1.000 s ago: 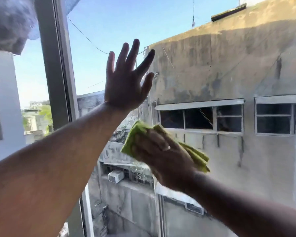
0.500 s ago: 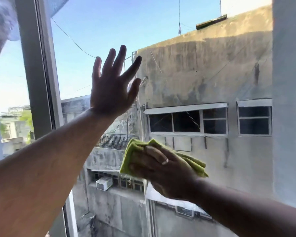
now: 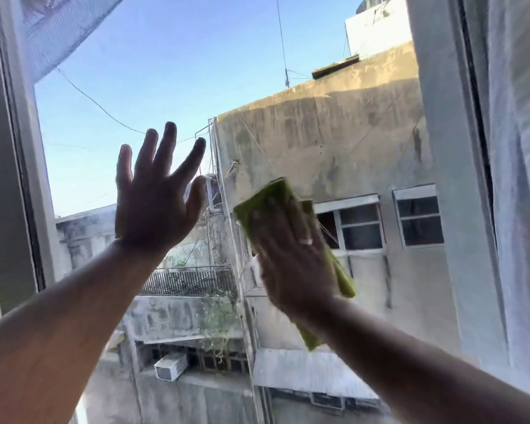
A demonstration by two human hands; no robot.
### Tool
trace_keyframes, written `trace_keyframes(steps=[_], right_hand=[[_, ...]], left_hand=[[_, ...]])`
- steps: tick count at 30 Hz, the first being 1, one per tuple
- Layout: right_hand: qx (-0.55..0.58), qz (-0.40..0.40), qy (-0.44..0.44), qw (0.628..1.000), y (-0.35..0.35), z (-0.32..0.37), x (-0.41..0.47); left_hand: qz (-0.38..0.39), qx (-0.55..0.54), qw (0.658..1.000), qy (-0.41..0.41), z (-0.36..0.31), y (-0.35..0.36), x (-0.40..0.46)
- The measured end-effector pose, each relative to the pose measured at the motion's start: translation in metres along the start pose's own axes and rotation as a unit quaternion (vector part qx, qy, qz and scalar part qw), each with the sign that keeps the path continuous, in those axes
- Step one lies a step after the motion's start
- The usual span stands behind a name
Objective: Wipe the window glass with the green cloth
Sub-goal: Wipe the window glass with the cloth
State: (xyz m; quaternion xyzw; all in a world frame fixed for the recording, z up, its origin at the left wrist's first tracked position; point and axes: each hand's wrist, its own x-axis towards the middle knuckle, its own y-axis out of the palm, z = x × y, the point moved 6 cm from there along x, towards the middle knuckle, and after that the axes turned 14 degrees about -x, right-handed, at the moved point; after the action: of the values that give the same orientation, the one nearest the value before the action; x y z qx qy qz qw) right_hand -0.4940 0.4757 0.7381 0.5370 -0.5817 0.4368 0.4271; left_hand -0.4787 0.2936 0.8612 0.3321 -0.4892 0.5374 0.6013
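Observation:
The window glass (image 3: pixel 172 71) fills most of the view, with sky and grey buildings behind it. My right hand (image 3: pixel 291 258) presses a folded green cloth (image 3: pixel 270 200) flat against the pane right of centre; the cloth pokes out above my fingers and below my wrist. A ring shows on one finger. My left hand (image 3: pixel 156 203) is raised left of the cloth, palm toward the glass, fingers spread, holding nothing.
A grey window frame post (image 3: pixel 10 185) runs down the left edge. Another frame upright (image 3: pixel 438 179) stands at the right, with a pale curtain (image 3: pixel 520 179) hanging beside it. A bit of light fabric (image 3: pixel 62 29) hangs at the top left corner.
My right hand has swept the cloth to the right and upward on the glass, turning more upright. The view has shifted right, bringing the right frame and curtain in.

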Motion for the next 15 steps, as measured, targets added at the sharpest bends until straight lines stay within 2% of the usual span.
trace_keyframes(steps=[2,3,4,5,6,8,10,12,15], right_hand=[[0.025,0.001,-0.186,0.982,-0.004,0.043,-0.017],[0.035,-0.003,-0.246,0.969,-0.006,0.038,-0.023],[0.036,-0.017,-0.273,0.961,-0.009,0.017,-0.023],[0.028,-0.023,-0.261,0.965,-0.009,-0.014,-0.020],[0.015,-0.021,-0.218,0.976,-0.006,-0.054,-0.015],[-0.012,0.010,-0.058,0.998,0.003,-0.149,-0.006],[-0.028,0.052,0.075,0.995,0.009,-0.221,-0.008],[-0.029,0.072,0.156,0.985,0.014,-0.247,-0.003],[-0.021,0.046,0.268,0.962,0.007,-0.206,0.026]], left_hand=[[0.010,0.003,1.000,-0.008,0.003,-0.002,-0.001],[0.013,0.002,1.000,-0.013,0.003,-0.003,-0.001],[0.018,-0.002,1.000,-0.015,0.001,-0.004,0.000],[0.027,-0.011,1.000,-0.011,-0.003,-0.004,0.003],[0.043,-0.025,0.999,-0.001,-0.008,-0.004,0.007],[0.077,-0.039,0.996,0.031,-0.022,0.001,0.014],[0.093,-0.014,0.994,0.047,-0.033,0.006,0.015],[0.089,0.006,0.995,0.043,-0.036,0.010,0.013],[0.070,0.011,0.996,0.049,-0.035,0.010,0.012]])
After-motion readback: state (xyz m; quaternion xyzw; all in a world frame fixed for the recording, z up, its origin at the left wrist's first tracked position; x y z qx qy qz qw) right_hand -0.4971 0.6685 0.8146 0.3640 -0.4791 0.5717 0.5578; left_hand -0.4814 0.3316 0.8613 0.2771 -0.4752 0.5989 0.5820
